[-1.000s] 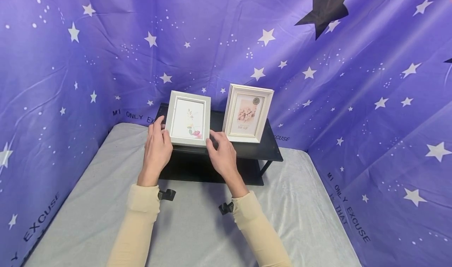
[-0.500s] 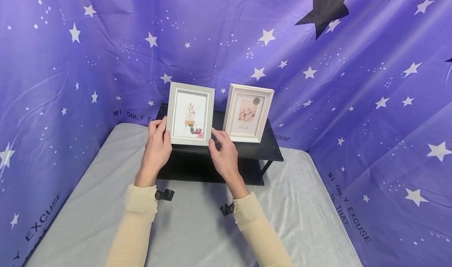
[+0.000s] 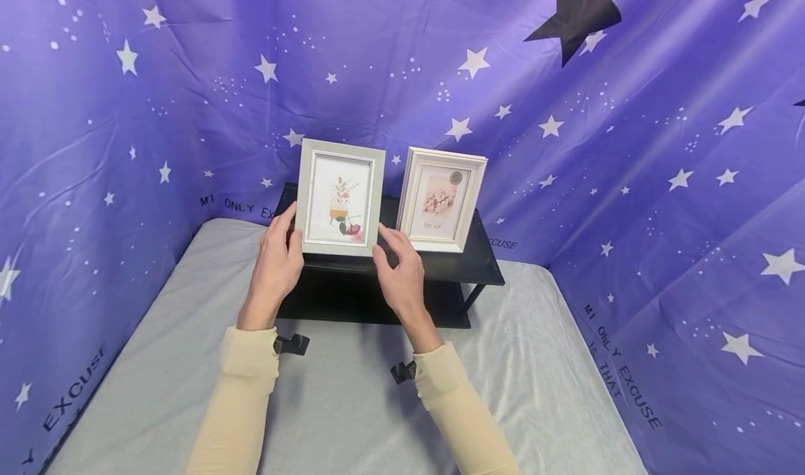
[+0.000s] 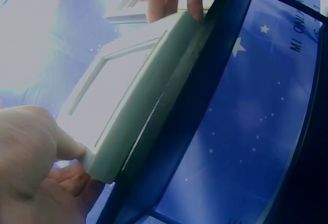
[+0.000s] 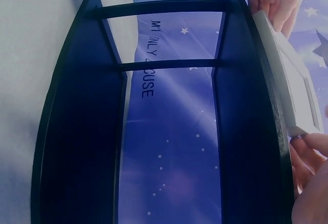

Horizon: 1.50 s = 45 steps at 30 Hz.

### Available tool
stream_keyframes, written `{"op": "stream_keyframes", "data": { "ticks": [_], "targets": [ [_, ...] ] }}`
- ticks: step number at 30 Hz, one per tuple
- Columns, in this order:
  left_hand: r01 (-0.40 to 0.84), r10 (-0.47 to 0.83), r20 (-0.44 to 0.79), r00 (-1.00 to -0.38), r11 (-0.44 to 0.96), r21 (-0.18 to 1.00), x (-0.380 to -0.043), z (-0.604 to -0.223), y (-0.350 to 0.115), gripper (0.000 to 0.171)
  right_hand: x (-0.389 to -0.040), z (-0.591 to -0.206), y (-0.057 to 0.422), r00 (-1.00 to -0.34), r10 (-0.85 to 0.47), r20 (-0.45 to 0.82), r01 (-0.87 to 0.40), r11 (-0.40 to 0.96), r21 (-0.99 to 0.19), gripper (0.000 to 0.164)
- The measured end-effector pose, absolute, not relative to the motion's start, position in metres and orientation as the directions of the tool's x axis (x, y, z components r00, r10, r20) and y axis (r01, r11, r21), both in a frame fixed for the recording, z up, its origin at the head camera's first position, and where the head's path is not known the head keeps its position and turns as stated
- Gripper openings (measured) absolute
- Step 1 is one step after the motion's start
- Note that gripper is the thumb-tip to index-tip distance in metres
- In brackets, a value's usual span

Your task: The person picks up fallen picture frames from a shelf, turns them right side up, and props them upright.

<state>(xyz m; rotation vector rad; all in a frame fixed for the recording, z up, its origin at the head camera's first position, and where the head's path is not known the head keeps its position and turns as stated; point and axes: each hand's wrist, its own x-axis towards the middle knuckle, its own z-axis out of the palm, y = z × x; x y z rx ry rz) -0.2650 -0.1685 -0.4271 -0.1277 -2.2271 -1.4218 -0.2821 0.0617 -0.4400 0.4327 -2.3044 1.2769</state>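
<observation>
A pale grey-green picture frame (image 3: pixel 340 199) with a plant-and-rose print stands upright, leaning slightly back, on the black shelf (image 3: pixel 449 269). My left hand (image 3: pixel 272 269) holds its lower left side, the thumb in front and other fingers partly hidden behind. At the lower right side my right hand (image 3: pixel 402 272) grips the edge with thumb and fingers. In the left wrist view the bottom edge of the frame (image 4: pixel 146 101) lies along the shelf's front edge. Just right of it, a cream picture frame (image 3: pixel 442 202) with a pink flower print stands on the shelf, apparently another close behind it.
The two-tier shelf has a lower board (image 3: pixel 377 307) and thin legs (image 3: pixel 473 297). It stands on a grey cloth surface (image 3: pixel 352 398). Purple star-printed curtains (image 3: pixel 377 56) enclose the back and both sides.
The grey-green frame has tilted up from leaning far back to nearly upright, most of it in the first half second. Both hands stay at its lower sides. The cream frame stays put.
</observation>
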Motion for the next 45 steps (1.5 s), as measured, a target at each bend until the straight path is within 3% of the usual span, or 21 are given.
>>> {"op": "stream_keyframes", "data": {
  "ticks": [12,26,29,34,36,38,41,45],
  "targets": [
    [0.445,-0.181,0.529,-0.829,0.357,0.821,-0.268,-0.43,-0.162,0.046,-0.28,-0.441,0.063,-0.833,-0.073,0.549,-0.504,0.513,-0.696,0.047],
    [0.414,-0.171,0.509,-0.844,0.395,0.82,-0.269,-0.44,-0.163,0.044,-0.28,-0.442,0.061,-0.822,-0.066,0.566,-0.5,0.557,-0.663,0.044],
    [0.405,-0.166,0.498,-0.851,0.395,0.825,-0.269,-0.441,-0.163,0.044,-0.278,-0.439,0.059,-0.721,-0.109,0.684,-0.604,0.583,-0.544,0.047],
    [0.391,-0.159,0.487,-0.859,0.413,0.823,-0.266,-0.442,-0.166,0.043,-0.272,-0.42,0.045,-0.4,-0.268,0.877,-0.771,0.615,-0.164,0.049],
    [0.398,-0.149,0.495,-0.856,0.419,0.816,-0.265,-0.442,-0.167,0.044,-0.271,-0.407,0.035,-0.325,-0.307,0.894,-0.79,0.607,-0.079,0.047],
    [0.409,-0.139,0.502,-0.853,0.42,0.81,-0.265,-0.441,-0.167,0.044,-0.272,-0.392,0.022,-0.295,-0.319,0.901,-0.789,0.613,-0.041,0.047],
    [0.421,-0.14,0.515,-0.846,0.419,0.805,-0.267,-0.44,-0.169,0.044,-0.275,-0.37,0.0,-0.325,-0.318,0.891,-0.752,0.658,-0.04,0.047],
    [0.418,-0.138,0.518,-0.844,0.436,0.797,-0.268,-0.439,-0.169,0.042,-0.285,-0.344,-0.031,-0.458,-0.324,0.828,-0.624,0.78,-0.04,0.054]
  ]
}}
